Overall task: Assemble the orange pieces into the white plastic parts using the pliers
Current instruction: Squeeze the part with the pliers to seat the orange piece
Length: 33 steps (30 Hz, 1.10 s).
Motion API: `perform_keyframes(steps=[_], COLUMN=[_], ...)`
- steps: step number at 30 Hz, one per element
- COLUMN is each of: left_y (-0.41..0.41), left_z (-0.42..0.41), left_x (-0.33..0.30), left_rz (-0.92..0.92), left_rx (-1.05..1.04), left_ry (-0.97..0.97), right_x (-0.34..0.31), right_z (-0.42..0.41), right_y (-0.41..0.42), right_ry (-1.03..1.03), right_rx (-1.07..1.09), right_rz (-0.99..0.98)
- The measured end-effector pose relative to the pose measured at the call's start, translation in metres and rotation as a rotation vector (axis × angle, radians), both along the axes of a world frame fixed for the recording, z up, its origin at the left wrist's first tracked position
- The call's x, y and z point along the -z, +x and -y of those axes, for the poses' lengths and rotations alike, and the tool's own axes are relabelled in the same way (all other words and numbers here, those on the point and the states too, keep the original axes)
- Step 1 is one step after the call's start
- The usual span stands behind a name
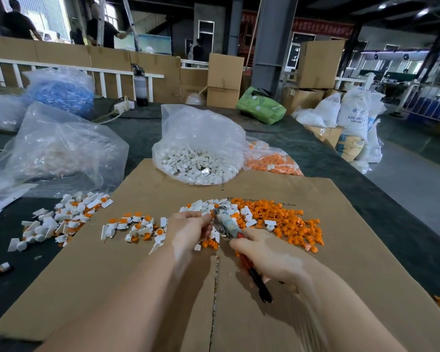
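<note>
My right hand (269,252) grips the red and black handles of the pliers (228,223), whose taped jaws point up and left. My left hand (189,228) has its fingers curled at the jaw tips, pinching a small white part that is mostly hidden. Loose orange pieces (285,219) lie heaped to the right on the cardboard sheet (150,275). White plastic parts (214,207) are mixed in just behind my hands. Assembled white parts with orange inserts (69,217) lie scattered to the left.
A clear bag of white parts (196,158) stands at the cardboard's far edge, with a bag of orange pieces (272,161) to its right. A large, mostly empty plastic bag (59,146) sits at left. Boxes, sacks and people are in the background.
</note>
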<state>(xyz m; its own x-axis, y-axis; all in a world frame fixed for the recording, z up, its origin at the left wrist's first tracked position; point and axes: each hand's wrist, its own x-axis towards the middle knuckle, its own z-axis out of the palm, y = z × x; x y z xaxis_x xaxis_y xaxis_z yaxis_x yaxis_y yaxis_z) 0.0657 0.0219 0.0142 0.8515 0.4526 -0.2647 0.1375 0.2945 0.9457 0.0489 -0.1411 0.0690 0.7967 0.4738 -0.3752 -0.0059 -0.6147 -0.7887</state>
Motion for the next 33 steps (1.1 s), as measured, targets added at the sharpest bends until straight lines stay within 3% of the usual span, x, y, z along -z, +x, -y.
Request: perform_keyframes(steps=[4, 10, 16, 18, 20, 23, 26, 30, 33], left_y=[-0.001, -0.005, -0.014, -0.020, -0.025, -0.030, -0.032, -0.032, -0.032], left_z=[0.002, 0.006, 0.012, 0.014, 0.017, 0.018, 0.019, 0.020, 0.020], left_x=[0.000, 0.006, 0.005, 0.009, 0.015, 0.023, 0.028, 0.032, 0.034], left_rz=[0.004, -0.026, -0.016, -0.016, -0.010, 0.013, 0.037, 0.058, 0.075], left_rx=[0.004, 0.008, -0.003, 0.022, 0.085, 0.156, 0.192, 0.171, 0.174], left_ry=[0.003, 0.021, 0.031, 0.199, 0.416, 0.594, 0.732, 0.765, 0.771], right_x=[0.008, 0.022, 0.041, 0.050, 0.059, 0.071, 0.081, 0.087, 0.084], right_z=[0.000, 0.001, 0.008, 0.013, 0.020, 0.030, 0.034, 0.029, 0.019], right_y=[0.001, 0.001, 0.001, 0.009, 0.016, 0.024, 0.029, 0.030, 0.025], right_ry=[-0.144, -0.200, 0.045, -0.057, -0.305, -0.620, -0.719, -0.820, -0.679], right_rx=[-0.046, -0.035, 0.251, 0.356, 0.418, 0.407, 0.379, 0.380, 0.394], right_rz=[0.293, 0.389, 0.352, 0.490, 0.645, 0.794, 0.853, 0.852, 1.062])
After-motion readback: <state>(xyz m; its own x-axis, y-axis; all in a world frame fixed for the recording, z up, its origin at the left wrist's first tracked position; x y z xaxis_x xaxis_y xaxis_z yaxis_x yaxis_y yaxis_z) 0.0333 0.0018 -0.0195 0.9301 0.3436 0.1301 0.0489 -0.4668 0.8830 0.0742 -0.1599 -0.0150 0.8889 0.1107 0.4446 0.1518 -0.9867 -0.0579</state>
